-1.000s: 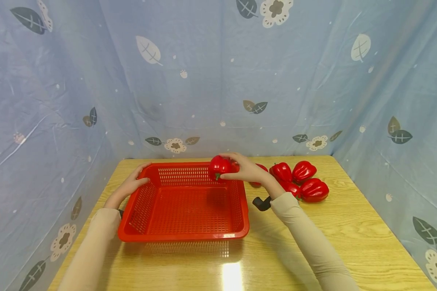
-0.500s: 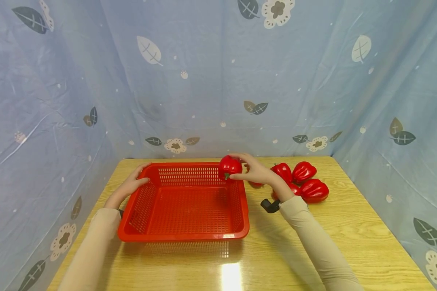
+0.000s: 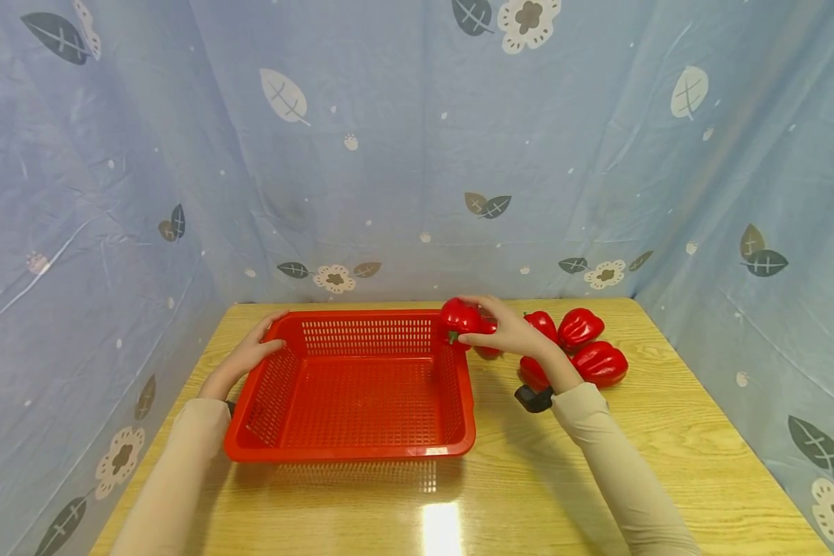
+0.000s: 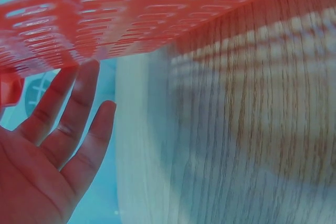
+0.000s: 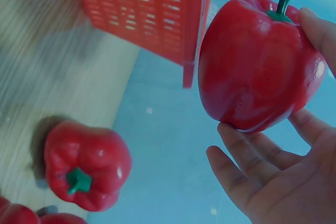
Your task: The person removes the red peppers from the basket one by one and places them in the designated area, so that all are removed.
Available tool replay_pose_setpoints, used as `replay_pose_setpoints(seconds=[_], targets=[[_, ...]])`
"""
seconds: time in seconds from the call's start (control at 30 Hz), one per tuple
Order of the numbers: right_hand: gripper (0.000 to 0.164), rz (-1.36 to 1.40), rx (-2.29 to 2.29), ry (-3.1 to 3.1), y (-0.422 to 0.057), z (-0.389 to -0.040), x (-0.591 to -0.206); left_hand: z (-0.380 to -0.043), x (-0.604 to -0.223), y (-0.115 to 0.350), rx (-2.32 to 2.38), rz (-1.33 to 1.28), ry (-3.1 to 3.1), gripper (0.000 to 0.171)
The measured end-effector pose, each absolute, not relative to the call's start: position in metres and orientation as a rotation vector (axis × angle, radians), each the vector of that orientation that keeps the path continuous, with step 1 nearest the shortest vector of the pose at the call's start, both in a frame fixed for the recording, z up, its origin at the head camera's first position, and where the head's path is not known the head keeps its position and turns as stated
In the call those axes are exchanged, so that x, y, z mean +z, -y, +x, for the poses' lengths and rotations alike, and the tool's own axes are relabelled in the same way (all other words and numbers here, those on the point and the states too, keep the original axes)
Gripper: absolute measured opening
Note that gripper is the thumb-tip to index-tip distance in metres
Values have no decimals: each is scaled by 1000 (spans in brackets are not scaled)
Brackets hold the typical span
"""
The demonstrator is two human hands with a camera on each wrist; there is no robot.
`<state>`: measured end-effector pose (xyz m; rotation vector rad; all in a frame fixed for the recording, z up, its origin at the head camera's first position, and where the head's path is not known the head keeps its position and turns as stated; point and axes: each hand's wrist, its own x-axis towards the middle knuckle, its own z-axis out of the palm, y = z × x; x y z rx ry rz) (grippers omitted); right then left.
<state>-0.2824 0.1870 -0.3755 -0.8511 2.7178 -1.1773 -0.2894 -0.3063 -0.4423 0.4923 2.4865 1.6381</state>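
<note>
A red plastic basket with slotted walls stands on the table. My left hand holds its left rim, thumb over the inside and fingers along the outer wall; in the left wrist view the fingers are extended beside the slots. Over the basket's back right corner, my right hand pinches a glossy red bell pepper with a green stem. The right wrist view shows this bell pepper between thumb and fingertips, just beside the basket wall. Part of the palm is out of frame there.
Beside the basket's right wall sits another bell pepper. Several more bell peppers are grouped farther right on the wooden table, partly behind my right wrist. A blue patterned curtain encloses the back and sides.
My right hand has moved to the right with the bell pepper, from above the basket's inside to its right rim. The left hand and basket have stayed put.
</note>
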Motion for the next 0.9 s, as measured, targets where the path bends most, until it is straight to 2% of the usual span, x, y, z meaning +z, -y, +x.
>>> replay_pose_setpoints(seconds=[0.7, 0.9], targets=[[73, -744, -1230, -2723, -227, -267, -378, -291, -444, 307, 1619, 477, -2512, 65], [74, -698, -1220, -2727, -239, -268, -393, -291, -444, 307, 1608, 481, -2520, 66]])
